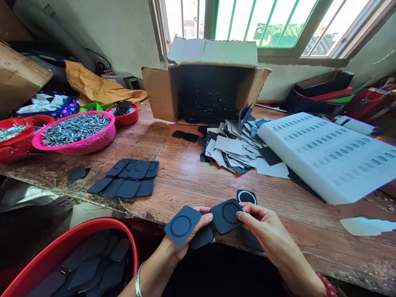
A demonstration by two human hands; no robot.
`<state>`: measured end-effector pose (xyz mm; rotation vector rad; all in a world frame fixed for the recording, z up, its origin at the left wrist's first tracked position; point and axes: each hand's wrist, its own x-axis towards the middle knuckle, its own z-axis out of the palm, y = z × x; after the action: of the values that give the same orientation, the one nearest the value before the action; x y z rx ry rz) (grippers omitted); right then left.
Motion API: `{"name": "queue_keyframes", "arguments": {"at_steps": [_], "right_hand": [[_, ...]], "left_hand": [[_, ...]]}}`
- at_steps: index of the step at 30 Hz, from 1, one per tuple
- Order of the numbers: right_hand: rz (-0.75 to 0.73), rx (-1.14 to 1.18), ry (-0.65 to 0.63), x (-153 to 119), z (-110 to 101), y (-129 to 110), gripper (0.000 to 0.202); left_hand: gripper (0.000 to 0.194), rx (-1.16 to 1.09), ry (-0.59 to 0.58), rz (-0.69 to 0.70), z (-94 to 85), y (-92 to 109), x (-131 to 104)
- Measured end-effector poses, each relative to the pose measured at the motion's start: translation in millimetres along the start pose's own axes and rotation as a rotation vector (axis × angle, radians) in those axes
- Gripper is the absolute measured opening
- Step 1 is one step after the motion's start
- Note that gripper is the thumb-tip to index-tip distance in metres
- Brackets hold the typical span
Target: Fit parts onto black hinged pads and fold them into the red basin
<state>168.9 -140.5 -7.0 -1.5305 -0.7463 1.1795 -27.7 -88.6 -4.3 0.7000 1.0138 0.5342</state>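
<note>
My left hand (188,239) is closed around dark rounded-square pads. One ring-marked pad (182,225) lies over the back of its fingers, and a plain dark pad (202,237) shows under the thumb. Between both hands is another ring-marked pad (227,216), tilted. My right hand (262,225) pinches its right edge between thumb and fingers. Just behind that hand, a pad with a white ring (246,197) lies on the table, and another dark pad (251,239) is partly hidden under the hand. At the left, several joined dark pads (128,188) lie in rows.
A red tub (131,235) of dark pads stands below the table's left edge. Behind it are a pink basket (107,138) of metal parts and an open carton (157,93). Loose cards (230,146) and a white foam block (334,165) occupy the right side.
</note>
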Motion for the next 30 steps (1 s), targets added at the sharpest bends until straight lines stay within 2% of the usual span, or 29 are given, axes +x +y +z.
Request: {"name": "queue_keyframes", "arguments": {"at_steps": [7,13,18,25,30], "right_hand": [[-0.028,-0.006,-0.044,-1.3,1.4,-7.6,0.041],[-0.056,-0.085,-0.069,-1.7,1.7,-11.4,0.043],[-0.176,-0.186,0.018,-2.8,5.6,-6.6,0.042],[-0.354,-0.418,0.12,-9.3,6.8,4.4,0.03],[-0.417,-0.499,0.143,-10.9,6.3,2.8,0.03]], "left_hand": [[0.037,0.029,0.048,-0.003,-0.2,-3.5,-0.4],[0.038,0.073,0.078,0.082,-0.2,-7.1,1.6],[0.041,0.111,0.097,0.156,2.4,-6.3,3.5],[0.031,0.172,0.13,0.219,6.6,-1.8,-0.3],[0.03,0.174,0.072,0.2,8.0,0.8,-1.7]]}}
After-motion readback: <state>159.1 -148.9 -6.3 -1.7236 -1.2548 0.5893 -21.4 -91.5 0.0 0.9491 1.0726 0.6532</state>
